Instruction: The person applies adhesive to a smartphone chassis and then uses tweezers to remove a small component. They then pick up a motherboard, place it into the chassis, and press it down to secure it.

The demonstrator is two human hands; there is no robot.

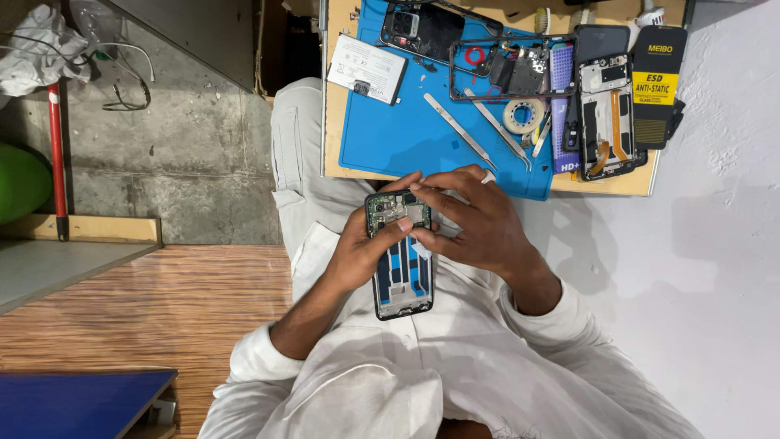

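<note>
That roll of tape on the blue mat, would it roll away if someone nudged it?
Probably not: the tape roll lies flat on its side on the mat, so it would more likely slide. Being a thin hollow ring, it looks light. Tweezers close by might block it.

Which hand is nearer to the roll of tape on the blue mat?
The right hand is nearer. It rests on the opened phone, just below the mat's edge, under the roll of tape. The left hand grips the phone farther left and lower.
</note>
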